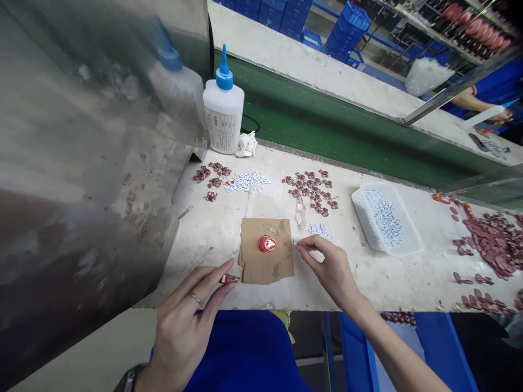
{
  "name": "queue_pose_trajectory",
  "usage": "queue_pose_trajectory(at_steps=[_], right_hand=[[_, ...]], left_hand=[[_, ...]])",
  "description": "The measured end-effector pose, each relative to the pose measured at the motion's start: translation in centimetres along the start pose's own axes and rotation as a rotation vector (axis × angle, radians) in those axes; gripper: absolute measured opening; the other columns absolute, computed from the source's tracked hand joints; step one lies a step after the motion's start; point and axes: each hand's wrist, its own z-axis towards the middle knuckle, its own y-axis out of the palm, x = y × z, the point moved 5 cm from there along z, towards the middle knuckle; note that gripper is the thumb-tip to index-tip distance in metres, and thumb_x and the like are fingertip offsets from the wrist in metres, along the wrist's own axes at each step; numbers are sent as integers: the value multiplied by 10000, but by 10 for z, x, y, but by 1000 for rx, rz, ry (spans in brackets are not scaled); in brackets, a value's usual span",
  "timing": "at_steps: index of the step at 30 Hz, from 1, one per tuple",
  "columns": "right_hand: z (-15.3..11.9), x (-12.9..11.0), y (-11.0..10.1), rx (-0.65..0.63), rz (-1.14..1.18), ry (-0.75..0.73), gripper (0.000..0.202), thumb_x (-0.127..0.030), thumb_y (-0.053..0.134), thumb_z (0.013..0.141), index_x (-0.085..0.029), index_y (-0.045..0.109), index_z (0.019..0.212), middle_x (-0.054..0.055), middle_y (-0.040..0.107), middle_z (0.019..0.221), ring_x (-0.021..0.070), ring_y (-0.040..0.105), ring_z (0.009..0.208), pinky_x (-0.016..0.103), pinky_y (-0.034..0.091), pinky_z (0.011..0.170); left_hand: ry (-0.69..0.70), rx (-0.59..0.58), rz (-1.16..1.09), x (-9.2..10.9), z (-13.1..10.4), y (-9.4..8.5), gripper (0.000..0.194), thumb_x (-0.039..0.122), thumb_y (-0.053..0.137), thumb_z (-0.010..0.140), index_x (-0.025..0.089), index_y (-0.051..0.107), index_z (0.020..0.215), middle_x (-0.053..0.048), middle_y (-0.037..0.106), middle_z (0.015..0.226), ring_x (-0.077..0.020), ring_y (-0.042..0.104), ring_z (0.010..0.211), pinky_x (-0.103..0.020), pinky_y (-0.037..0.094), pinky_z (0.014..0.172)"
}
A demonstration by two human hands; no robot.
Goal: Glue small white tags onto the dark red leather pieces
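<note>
Between the fingers and thumb of my left hand (192,307) is a small brown figure (229,279), held just left of a cardboard square (255,267). On the cardboard sits a shiny red-and-white blob (267,244), seemingly wet glue or paint. My right hand (327,267) is pinched at the cardboard's right edge; what lies in its fingertips is too small to make out. Close behind that hand is a little heap of pale blue-white pieces (320,231). A larger pile of such pieces (247,181) lies farther back, between groups of brown figures (312,190).
A white bottle with a blue nozzle (224,109) stands by a metal panel (102,136) on the left, near crumpled tissue (247,145). Rightward are a plastic tub (408,239) of pale pieces and many brown parts (494,239). Another person's hand (500,115) is at far right.
</note>
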Motion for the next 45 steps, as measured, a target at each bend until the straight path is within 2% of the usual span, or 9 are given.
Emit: queue_pose_trajectory(at_steps=[2, 5, 9, 15, 19, 25, 29, 35, 45], right_hand=[[5, -12, 5, -22, 112, 10, 150, -340, 637, 999, -229, 731, 960, 52, 777, 922, 225, 746, 831, 372, 619, 763], [12, -24, 14, -48, 265, 42, 159, -360, 674, 981, -241, 777, 1006, 54, 802, 966, 226, 764, 839, 378, 646, 771], [17, -31, 18, -31, 249, 0, 127, -329, 707, 966, -239, 791, 934, 52, 800, 925, 223, 748, 826, 365, 620, 742], [19, -36, 17, -18, 214, -61, 98, -234, 685, 968, -240, 779, 941, 49, 796, 937, 212, 740, 835, 354, 597, 761], [19, -35, 19, -39, 199, -68, 125, -204, 647, 971, -245, 765, 962, 42, 789, 952, 202, 735, 840, 349, 599, 757], [18, -34, 17, -31, 221, -50, 118, -204, 647, 964, -237, 759, 951, 44, 779, 939, 198, 724, 838, 350, 584, 758], [13, -55, 9, -3, 384, -18, 99, -161, 690, 910, -237, 752, 909, 29, 774, 897, 187, 725, 829, 334, 590, 745], [-1, -100, 4, -110, 630, -23, 124, -125, 706, 885, -233, 759, 914, 24, 785, 880, 174, 736, 806, 329, 623, 739], [-4, -105, 6, -178, 638, -34, 114, -148, 725, 921, -242, 771, 965, -2, 781, 894, 142, 739, 805, 276, 631, 750]], left_hand=[[2, -10, -1, 2, 1, 1, 390, 100, 636, 948, 215, 642, 1322, 22, 715, 1051, -2, 712, 898, -47, 537, 970], [-4, 29, 8, 3, 2, 0, 313, 127, 711, 903, 203, 688, 1206, 30, 748, 1045, -25, 730, 899, -75, 557, 977], [-29, 97, 30, -1, 1, -2, 267, 119, 767, 853, 214, 719, 1098, 39, 769, 1070, -60, 746, 947, -136, 572, 1022], [-53, 75, 19, -5, 2, 1, 404, 72, 684, 910, 243, 679, 1276, 22, 748, 1131, -40, 734, 970, -112, 572, 993], [-113, 72, 0, -7, 0, 3, 427, 128, 701, 918, 274, 665, 1317, 45, 760, 1123, -23, 742, 938, -80, 556, 998], [-170, 152, -10, -4, 0, 3, 235, 214, 797, 849, 283, 738, 1065, 98, 796, 992, -74, 776, 867, -111, 621, 867], [-168, 100, -75, 7, 8, 6, 183, 215, 763, 881, 296, 728, 1042, 99, 787, 1001, -65, 764, 864, -147, 636, 866], [-152, 30, -133, 18, 13, 11, 135, 242, 752, 891, 319, 737, 1001, 95, 780, 949, -71, 751, 795, -154, 643, 784], [-148, 19, -127, 20, 12, 11, 148, 240, 748, 893, 338, 737, 1003, 101, 782, 956, -78, 752, 783, -182, 661, 779]])
